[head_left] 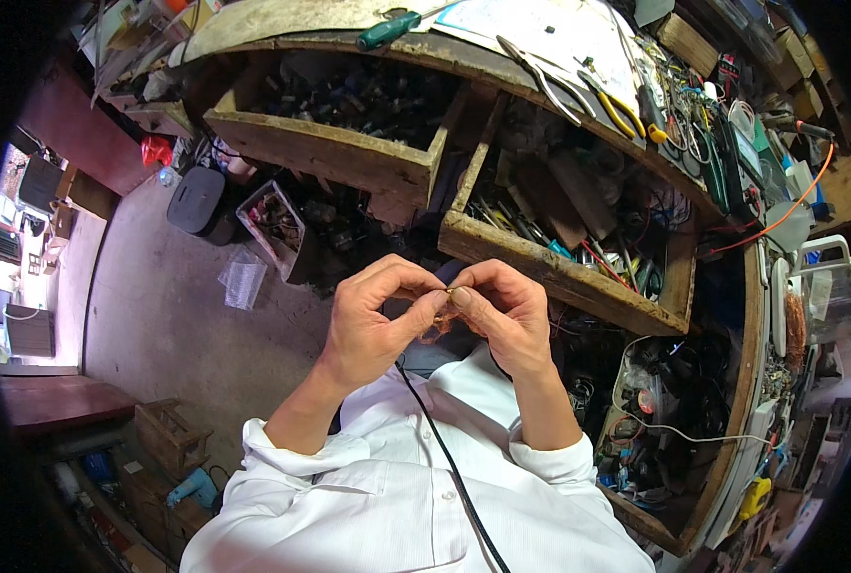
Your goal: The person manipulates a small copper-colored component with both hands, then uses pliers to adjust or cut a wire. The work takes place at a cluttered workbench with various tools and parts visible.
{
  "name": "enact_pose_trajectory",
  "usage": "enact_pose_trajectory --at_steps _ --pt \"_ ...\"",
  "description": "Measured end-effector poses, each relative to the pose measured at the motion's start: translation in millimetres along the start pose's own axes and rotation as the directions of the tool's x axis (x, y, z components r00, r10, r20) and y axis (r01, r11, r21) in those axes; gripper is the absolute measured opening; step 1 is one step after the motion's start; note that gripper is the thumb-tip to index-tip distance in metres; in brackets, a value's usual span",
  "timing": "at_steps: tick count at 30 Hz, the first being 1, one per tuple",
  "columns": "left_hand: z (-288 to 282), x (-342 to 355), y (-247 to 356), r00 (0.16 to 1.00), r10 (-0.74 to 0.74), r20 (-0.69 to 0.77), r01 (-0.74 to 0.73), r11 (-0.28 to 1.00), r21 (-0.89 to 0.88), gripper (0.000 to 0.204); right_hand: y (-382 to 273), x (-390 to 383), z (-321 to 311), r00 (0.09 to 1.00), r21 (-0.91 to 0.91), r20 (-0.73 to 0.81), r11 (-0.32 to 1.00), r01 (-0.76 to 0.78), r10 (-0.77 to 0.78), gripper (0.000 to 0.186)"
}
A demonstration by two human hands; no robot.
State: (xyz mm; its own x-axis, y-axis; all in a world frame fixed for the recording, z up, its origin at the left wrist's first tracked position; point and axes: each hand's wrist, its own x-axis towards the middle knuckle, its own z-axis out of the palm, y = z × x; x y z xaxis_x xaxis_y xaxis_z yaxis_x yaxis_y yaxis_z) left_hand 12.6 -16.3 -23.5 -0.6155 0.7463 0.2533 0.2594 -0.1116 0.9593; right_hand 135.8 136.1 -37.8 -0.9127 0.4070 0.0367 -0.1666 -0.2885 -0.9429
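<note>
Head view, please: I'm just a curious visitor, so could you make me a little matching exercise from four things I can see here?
1. Left hand and right hand
2. Screwdriver at the top edge
3. Shirt
4. Wooden drawers

A. White
B. Pulled open
C. Green-handled
D. Fingertips pinched together at coppery strands

Pairs: 1-D; 2-C; 3-A; 4-B

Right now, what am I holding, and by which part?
Copper-coloured wire, seemingly: your left hand and right hand pinch it between thumb and finger; which part cannot be told.
</note>
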Motion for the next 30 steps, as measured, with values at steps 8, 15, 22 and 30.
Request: enact_pose_trajectory --at_steps 8,15,22,30 --pt "1 2 10 0.999 -0.049 0.020 0.048 0.996 0.076 0.007 0 3 -3 0.975 0.249 0.050 0.942 -0.224 0.218 0.012" --pt "2 1 3 0.978 -0.198 0.058 0.206 0.960 -0.191 0.008 -3 6 -9 0.922 0.360 0.227 0.853 -0.379 0.314 0.014" --pt "-2 2 3 0.972 -0.212 0.101 0.228 0.955 -0.190 0.008 -3 7 -10 0.932 0.354 0.245 0.871 -0.341 0.266 0.014" --pt "-3 0 -3 0.967 -0.248 0.065 0.256 0.945 -0.202 0.009 3 6 -6 0.968 0.270 0.054 0.930 -0.249 0.243 0.013"
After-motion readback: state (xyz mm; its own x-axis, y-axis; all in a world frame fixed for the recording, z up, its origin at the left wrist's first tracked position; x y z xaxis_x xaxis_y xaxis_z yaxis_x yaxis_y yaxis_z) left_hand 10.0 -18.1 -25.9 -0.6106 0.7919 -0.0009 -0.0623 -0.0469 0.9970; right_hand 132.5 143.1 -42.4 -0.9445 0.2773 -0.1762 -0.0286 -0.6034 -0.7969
